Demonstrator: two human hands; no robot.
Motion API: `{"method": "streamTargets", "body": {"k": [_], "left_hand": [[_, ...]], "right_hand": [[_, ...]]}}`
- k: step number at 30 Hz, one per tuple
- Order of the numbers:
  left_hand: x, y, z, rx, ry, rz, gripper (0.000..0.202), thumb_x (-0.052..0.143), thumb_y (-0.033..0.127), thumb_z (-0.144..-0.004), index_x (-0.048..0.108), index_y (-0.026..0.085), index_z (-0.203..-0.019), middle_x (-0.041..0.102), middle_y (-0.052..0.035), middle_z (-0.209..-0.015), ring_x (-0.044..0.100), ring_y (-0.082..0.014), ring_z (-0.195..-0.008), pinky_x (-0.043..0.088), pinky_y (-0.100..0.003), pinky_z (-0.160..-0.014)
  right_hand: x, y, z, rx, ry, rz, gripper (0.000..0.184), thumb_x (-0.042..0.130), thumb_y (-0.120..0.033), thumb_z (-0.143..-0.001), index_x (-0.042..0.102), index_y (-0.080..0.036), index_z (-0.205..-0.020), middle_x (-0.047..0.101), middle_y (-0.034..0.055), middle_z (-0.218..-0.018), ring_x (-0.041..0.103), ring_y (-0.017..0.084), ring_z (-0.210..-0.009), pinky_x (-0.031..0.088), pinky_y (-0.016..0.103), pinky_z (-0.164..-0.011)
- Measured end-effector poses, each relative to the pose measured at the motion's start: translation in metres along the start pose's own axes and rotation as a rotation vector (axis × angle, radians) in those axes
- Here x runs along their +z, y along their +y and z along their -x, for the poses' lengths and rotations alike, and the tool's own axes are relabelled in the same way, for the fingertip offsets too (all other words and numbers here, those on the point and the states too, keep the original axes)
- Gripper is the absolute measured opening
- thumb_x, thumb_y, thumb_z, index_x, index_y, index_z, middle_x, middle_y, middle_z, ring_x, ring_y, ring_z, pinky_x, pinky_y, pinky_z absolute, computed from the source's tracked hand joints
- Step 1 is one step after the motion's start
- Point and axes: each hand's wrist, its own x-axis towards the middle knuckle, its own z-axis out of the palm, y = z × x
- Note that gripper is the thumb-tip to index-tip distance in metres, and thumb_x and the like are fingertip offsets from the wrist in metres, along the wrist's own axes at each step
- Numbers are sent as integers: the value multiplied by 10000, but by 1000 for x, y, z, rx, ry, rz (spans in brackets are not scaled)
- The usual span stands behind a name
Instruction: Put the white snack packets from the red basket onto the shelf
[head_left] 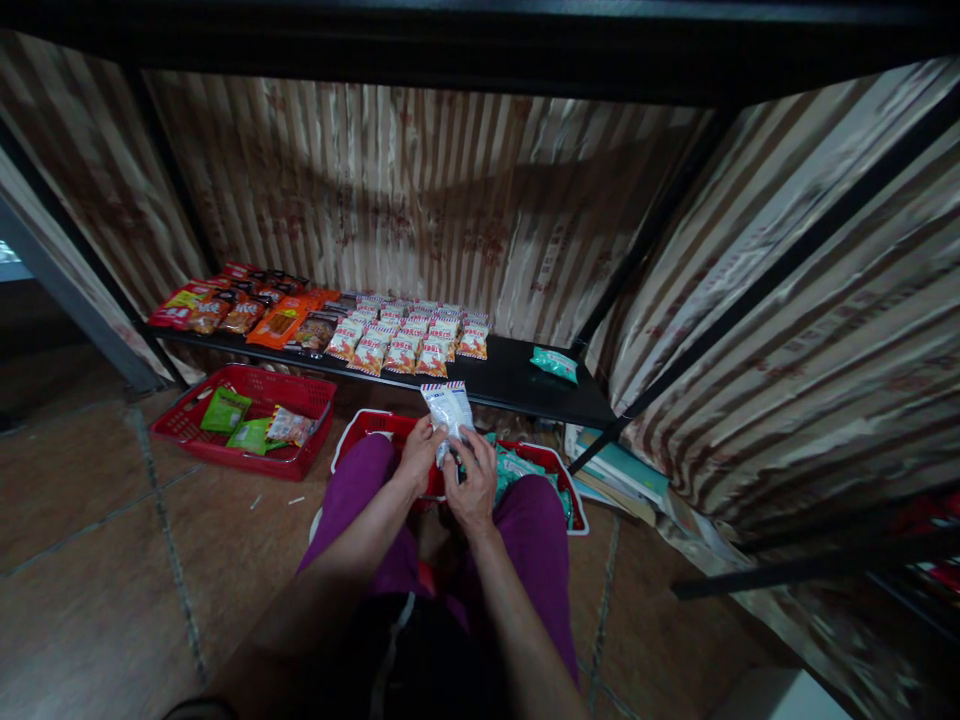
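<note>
Above my knees, my left hand [421, 452] and my right hand [472, 480] both grip white snack packets [448, 405] with striped top edges, held backs toward me. There look to be two packets overlapping; the fingers hide their lower parts. Just beyond, rows of matching snack packets [401, 350] with orange-and-red fronts lie on the black low shelf [510, 375]. Below my hands a red basket [360, 425] with a white rim sits partly behind my legs. Its right part holds several teal packets [517, 465].
Left on the shelf are orange bags [281, 318] and red bags [180, 303]; a single teal packet [555, 364] lies at the right. Another red basket [240, 455] with green packets [225, 410] stands on the tiled floor. Flattened cardboard [622, 480] lies beside a black shelf post [600, 445].
</note>
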Motion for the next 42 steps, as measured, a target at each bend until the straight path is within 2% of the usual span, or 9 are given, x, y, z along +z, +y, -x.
{"method": "streamTargets", "body": {"k": [4, 7, 10, 14, 18, 22, 25, 35, 42], "left_hand": [[0, 1, 2, -1, -19, 17, 465, 786, 346, -580, 625, 141, -965, 705, -88, -908, 649, -184, -817, 465, -294, -793], [0, 1, 2, -16, -30, 27, 487, 793, 355, -572, 625, 138, -975, 708, -93, -912, 655, -197, -803, 479, -309, -778], [0, 1, 3, -28, -34, 28, 526, 798, 384, -561, 624, 138, -992, 708, -99, -933, 659, -211, -817, 488, -324, -783], [0, 2, 4, -30, -37, 33, 562, 804, 408, -537, 628, 133, -995, 710, -97, -933, 661, -220, -832, 489, -333, -798], [-3, 4, 4, -48, -69, 55, 517, 796, 370, -554, 643, 138, -990, 715, -83, -909, 662, -232, -851, 491, -342, -800], [-6, 7, 2, -58, -79, 37, 432, 778, 380, -588, 671, 138, -929, 716, -81, -910, 656, -225, -884, 485, -330, -824], [-6, 9, 0, -54, -52, -18, 452, 785, 415, -583, 669, 131, -914, 718, -82, -866, 659, -215, -827, 490, -332, -802], [-9, 4, -6, 2, 113, -148, 434, 757, 500, -577, 665, 132, -786, 696, -54, -726, 618, -167, -638, 466, -269, -618], [-10, 6, -6, 13, 151, -177, 457, 739, 535, -555, 641, 121, -721, 664, -30, -665, 568, -132, -570, 438, -241, -565]], "right_hand": [[-1, -3, -2, 35, 42, -18, 309, 479, -229, -852, 602, -214, -1135, 599, 102, -1189, 503, 239, -1134, 400, 475, -980], [0, 0, -4, 141, 138, -17, 323, 454, -266, -870, 579, -181, -1155, 587, 129, -1202, 498, 241, -1145, 387, 475, -984], [0, 10, -5, 328, 187, -69, 388, 446, -341, -870, 555, -148, -1189, 579, 152, -1215, 494, 250, -1158, 364, 476, -998], [1, 21, -3, 662, 96, -347, 460, 468, -437, -830, 572, -151, -1176, 609, 129, -1192, 543, 225, -1093, 405, 409, -959], [2, 21, -3, 836, 106, -595, 450, 567, -476, -750, 640, -171, -1072, 674, 77, -1072, 599, 203, -973, 459, 337, -865], [3, 18, -3, 873, 130, -716, 460, 631, -461, -704, 647, -174, -1063, 685, 66, -1054, 621, 193, -916, 478, 316, -814], [5, 19, -1, 879, 122, -745, 485, 655, -453, -687, 635, -172, -1081, 685, 68, -1048, 626, 195, -915, 480, 328, -828], [8, 17, 0, 863, 100, -729, 473, 666, -429, -682, 631, -158, -1069, 676, 82, -1049, 624, 198, -924, 478, 331, -836], [8, 15, 0, 828, 100, -682, 475, 659, -459, -676, 639, -155, -1041, 687, 93, -1026, 632, 213, -897, 485, 350, -820]]}}
